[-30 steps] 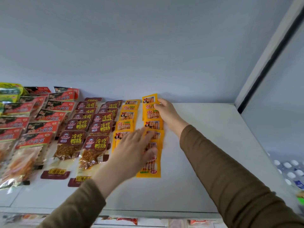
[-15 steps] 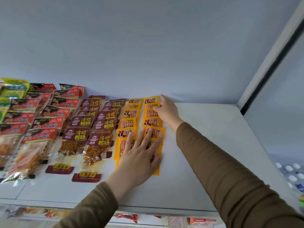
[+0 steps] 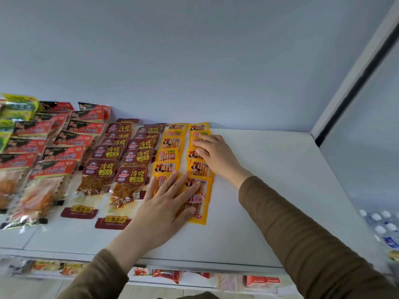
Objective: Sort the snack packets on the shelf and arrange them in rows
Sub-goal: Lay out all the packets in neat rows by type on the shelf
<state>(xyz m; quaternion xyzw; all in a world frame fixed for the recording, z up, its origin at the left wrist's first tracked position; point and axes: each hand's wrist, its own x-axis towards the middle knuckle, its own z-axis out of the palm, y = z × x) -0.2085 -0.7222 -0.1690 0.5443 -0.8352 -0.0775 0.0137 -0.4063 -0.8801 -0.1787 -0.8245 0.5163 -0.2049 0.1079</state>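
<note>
Two rows of small yellow snack packets [image 3: 170, 143] run from the back wall toward me on the white shelf [image 3: 269, 190]. My left hand [image 3: 168, 201] lies flat with spread fingers on the front packets of both yellow rows. My right hand [image 3: 216, 154] rests with straight fingers on the middle packets of the right yellow row [image 3: 199, 167]. Left of these lie two rows of dark red packets [image 3: 131, 173], then red-topped packets [image 3: 54, 169], all overlapping like tiles.
Green packets [image 3: 17, 106] sit at the far left back. The shelf's right half is bare up to the side panel [image 3: 356, 147]. More packets [image 3: 166, 275] show on a lower shelf under the front edge. Bottle caps [image 3: 384, 223] appear at lower right.
My right hand slid from the back of the right yellow row toward me to its middle. My left hand stays pressed on the front yellow packets, now spread across both rows.
</note>
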